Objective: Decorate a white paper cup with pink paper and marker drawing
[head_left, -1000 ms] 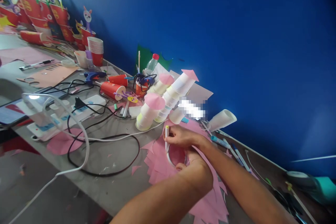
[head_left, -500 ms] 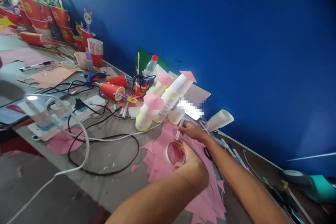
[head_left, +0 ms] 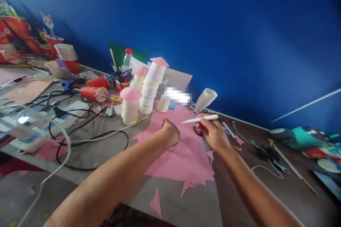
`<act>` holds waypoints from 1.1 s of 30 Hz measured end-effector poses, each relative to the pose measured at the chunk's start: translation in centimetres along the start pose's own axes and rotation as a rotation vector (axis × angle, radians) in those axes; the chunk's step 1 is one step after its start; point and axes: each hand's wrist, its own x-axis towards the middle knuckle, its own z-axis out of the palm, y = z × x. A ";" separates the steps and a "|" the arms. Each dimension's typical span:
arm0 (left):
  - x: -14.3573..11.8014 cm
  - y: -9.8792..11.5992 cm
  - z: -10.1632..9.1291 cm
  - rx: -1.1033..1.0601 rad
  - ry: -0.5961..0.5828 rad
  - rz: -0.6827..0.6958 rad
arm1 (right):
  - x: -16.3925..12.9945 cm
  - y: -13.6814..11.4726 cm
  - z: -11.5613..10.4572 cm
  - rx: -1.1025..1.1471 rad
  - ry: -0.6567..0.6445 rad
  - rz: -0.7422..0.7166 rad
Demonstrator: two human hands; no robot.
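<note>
My left hand (head_left: 170, 133) rests as a curled fist on a sheet of pink paper (head_left: 181, 156); whether anything is inside it is hidden. To its right, my right hand (head_left: 213, 134) holds a white pen (head_left: 199, 118) with a yellow-green end, lying nearly level and pointing left. A dark loop, maybe a scissors handle (head_left: 197, 132), shows just under that hand. Beyond the paper stand towers of white paper cups (head_left: 149, 88) topped with pink cones, the nearest one (head_left: 130, 108) short.
A white cup (head_left: 206, 99) lies on its side near the blue wall. Black and white cables (head_left: 87, 138) sprawl on the left, with a glue gun (head_left: 70, 84), red cups (head_left: 92, 93) and a bottle (head_left: 127, 58). Scissors (head_left: 269, 154), a stick and a teal object (head_left: 294, 136) lie at right.
The view has swung to the right. My right hand lifted the pen away to the right and laid it level. My left hand closed into a fist; the white ring it held is out of sight.
</note>
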 end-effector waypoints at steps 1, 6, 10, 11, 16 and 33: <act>-0.1 -0.2 -0.3 0.053 -0.056 -0.002 | -1.6 0.0 -0.6 -0.014 -0.030 -0.021; -0.6 0.1 -1.5 0.204 -0.200 0.033 | -8.4 0.4 -1.2 -0.275 -0.213 -0.146; -0.5 0.6 -1.9 0.254 -0.257 0.014 | -10.4 1.0 1.6 -0.510 -0.354 -0.475; -0.4 0.7 -1.9 0.260 -0.261 0.009 | -10.5 1.3 2.4 -0.573 -0.364 -0.576; 0.3 0.9 -1.3 0.265 -0.243 -0.009 | -9.5 2.9 5.6 -0.925 -0.478 -0.901; 0.7 0.0 0.5 0.104 -0.151 0.045 | -8.4 4.0 7.7 -1.154 -0.610 -0.964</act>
